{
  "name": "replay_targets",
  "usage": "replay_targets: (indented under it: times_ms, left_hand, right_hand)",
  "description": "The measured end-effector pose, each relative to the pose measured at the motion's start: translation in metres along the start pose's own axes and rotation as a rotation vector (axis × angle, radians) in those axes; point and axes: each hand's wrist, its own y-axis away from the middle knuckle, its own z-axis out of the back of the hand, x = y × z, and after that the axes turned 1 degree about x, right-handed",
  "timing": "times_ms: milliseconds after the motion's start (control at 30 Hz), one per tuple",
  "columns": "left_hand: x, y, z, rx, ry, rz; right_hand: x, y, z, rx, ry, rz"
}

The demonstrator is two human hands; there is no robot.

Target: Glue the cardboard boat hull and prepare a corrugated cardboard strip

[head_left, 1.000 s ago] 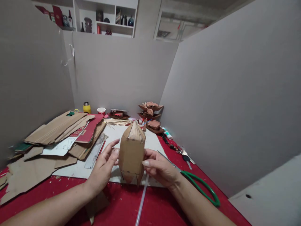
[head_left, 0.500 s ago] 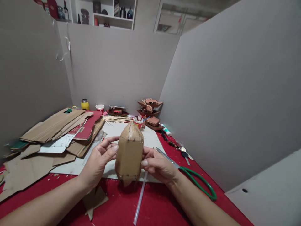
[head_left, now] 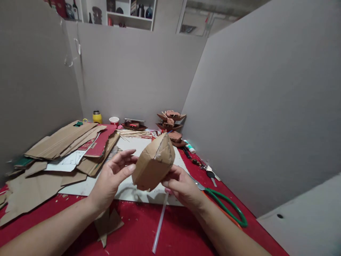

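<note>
White board [head_left: 130, 143]. Cardboard form [head_left: 153, 165], faceted, tilted above it: likely light, stiff, crushable at seams [head_left: 156, 157]; best gripped by side panels [head_left: 147, 175]. Left hand [head_left: 109, 179]: loosely open beside it, contact unclear. Right hand [head_left: 183, 185]: gripping its right side.

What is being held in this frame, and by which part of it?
A cardboard form, held in the right hand by its lower right side. The left hand is at its left side; contact there cannot be told.
</note>
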Motion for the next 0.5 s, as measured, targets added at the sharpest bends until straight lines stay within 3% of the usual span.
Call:
replay_targets:
  times_ms: [200, 367, 500]
  left_hand:
    - [0.006, -0.012, 0.005, -0.201, 0.031, 0.041]
    - [0.007, -0.03, 0.019, -0.337, 0.076, 0.01]
    - [0.004, -0.038, 0.024, -0.447, 0.021, -0.207]
  right_hand:
    - [-0.006, 0.002, 0.003, -0.187, 0.647, 0.399]
    - [-0.008, -0.002, 0.002, -0.046, 1.132, 0.586]
    - [-0.015, -0.003, 0.002, 0.121, 1.39, 0.565]
